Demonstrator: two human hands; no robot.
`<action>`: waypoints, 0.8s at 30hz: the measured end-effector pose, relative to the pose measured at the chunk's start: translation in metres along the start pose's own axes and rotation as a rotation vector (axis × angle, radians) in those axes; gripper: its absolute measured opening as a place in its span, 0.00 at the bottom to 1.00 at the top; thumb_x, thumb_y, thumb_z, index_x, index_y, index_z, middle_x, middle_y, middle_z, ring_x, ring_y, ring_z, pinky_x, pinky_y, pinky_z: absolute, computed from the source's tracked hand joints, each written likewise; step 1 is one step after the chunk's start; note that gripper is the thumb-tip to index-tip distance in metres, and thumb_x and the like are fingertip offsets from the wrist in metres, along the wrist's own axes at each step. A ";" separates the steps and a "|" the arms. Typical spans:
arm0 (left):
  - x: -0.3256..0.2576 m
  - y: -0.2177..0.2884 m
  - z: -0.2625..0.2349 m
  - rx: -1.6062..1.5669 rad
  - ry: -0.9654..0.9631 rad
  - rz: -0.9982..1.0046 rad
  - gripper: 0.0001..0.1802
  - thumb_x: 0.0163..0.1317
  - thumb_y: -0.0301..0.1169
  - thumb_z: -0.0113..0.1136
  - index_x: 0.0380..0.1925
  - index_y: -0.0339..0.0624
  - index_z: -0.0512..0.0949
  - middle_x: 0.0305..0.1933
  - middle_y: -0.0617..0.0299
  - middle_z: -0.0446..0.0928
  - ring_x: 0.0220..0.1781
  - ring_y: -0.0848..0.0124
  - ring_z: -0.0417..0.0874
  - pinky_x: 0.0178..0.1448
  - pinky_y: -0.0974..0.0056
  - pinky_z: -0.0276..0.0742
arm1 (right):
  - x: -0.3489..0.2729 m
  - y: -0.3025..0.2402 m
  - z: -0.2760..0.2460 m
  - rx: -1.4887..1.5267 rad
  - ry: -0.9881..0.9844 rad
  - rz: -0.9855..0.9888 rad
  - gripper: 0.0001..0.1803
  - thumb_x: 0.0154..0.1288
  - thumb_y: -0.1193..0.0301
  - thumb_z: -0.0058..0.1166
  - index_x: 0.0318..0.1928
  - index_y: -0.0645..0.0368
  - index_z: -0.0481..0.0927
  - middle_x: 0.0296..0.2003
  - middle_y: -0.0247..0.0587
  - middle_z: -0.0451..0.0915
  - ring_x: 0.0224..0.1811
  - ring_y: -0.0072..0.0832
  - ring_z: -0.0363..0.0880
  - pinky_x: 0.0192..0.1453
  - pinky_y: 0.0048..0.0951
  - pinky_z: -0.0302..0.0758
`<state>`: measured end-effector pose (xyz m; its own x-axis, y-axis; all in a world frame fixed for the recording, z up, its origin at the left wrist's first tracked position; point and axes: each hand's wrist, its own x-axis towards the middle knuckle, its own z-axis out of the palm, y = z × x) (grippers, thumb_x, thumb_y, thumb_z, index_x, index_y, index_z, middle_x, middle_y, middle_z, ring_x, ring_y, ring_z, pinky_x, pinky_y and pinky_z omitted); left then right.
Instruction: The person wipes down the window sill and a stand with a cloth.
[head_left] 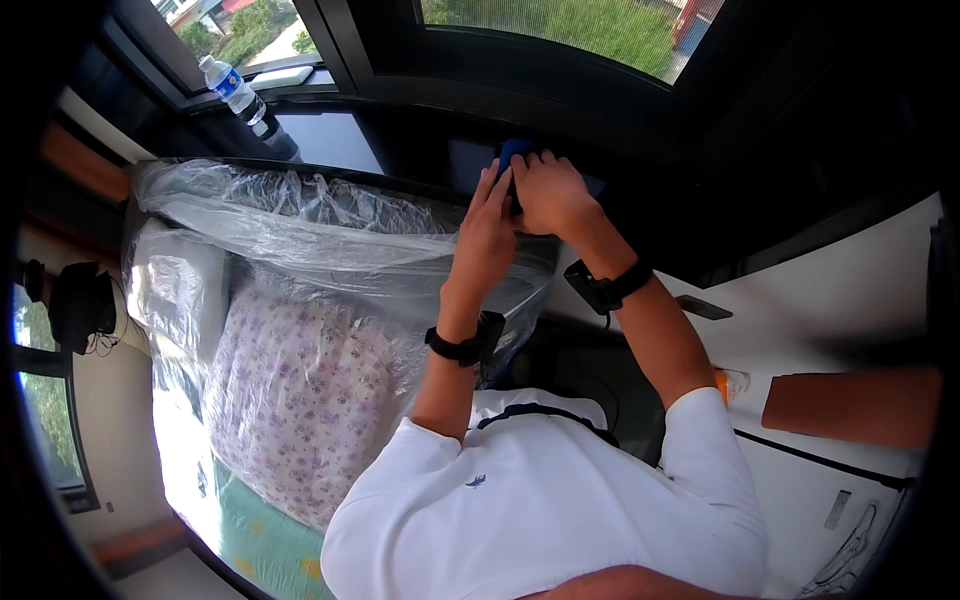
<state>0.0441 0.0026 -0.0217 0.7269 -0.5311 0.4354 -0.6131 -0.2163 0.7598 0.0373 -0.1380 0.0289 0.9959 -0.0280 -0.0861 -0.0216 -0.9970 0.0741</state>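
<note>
Both hands meet at the edge of the glossy black ledge (420, 150) below the windows. A small blue piece that looks like a folded cloth (514, 149) lies between them, mostly covered by fingers. My right hand (552, 192) bends its fingers over the cloth's right side. From the left, my left hand (488, 230) grips the cloth's other side, its fingers close together. Each wrist wears a black strap with a small box. A dark part of what they hold shows between the palms; its shape is unclear.
A clear plastic bottle (238, 97) with a blue label stands at the ledge's left, near a white flat item (283, 77). Clear plastic sheeting (330, 245) drapes a bed with a floral bundle (300, 390). White cabinet surfaces (790, 450) and a brown panel (855, 408) lie to the right.
</note>
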 end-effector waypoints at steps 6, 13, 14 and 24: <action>-0.003 -0.001 0.001 0.260 0.069 0.023 0.34 0.61 0.14 0.43 0.71 0.38 0.58 0.77 0.43 0.52 0.77 0.46 0.55 0.74 0.51 0.59 | 0.014 -0.005 -0.004 0.012 0.047 -0.092 0.41 0.44 0.61 0.72 0.58 0.62 0.70 0.55 0.55 0.77 0.62 0.49 0.72 0.67 0.41 0.67; -0.002 -0.025 -0.026 0.443 0.140 -0.154 0.36 0.60 0.16 0.49 0.71 0.38 0.56 0.78 0.47 0.49 0.79 0.49 0.51 0.78 0.46 0.48 | 0.062 -0.046 0.027 0.035 0.349 -0.205 0.40 0.44 0.64 0.73 0.59 0.62 0.70 0.58 0.57 0.74 0.69 0.52 0.64 0.73 0.43 0.61; -0.002 -0.031 -0.033 0.448 0.147 -0.165 0.36 0.60 0.16 0.49 0.71 0.38 0.56 0.78 0.47 0.49 0.79 0.49 0.51 0.78 0.46 0.48 | 0.071 -0.059 0.027 0.038 0.402 -0.208 0.38 0.46 0.65 0.71 0.58 0.63 0.70 0.58 0.58 0.74 0.69 0.52 0.65 0.73 0.44 0.61; 0.019 -0.084 -0.110 0.691 0.271 -0.247 0.36 0.58 0.17 0.50 0.70 0.31 0.57 0.75 0.40 0.55 0.75 0.45 0.58 0.76 0.48 0.54 | 0.161 -0.144 0.024 0.052 0.502 -0.280 0.24 0.65 0.64 0.54 0.57 0.64 0.71 0.58 0.59 0.74 0.69 0.54 0.64 0.72 0.48 0.58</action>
<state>0.1438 0.1006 -0.0244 0.8631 -0.2016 0.4631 -0.4126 -0.8103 0.4161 0.1988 -0.0007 -0.0198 0.8838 0.2622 0.3875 0.2569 -0.9642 0.0666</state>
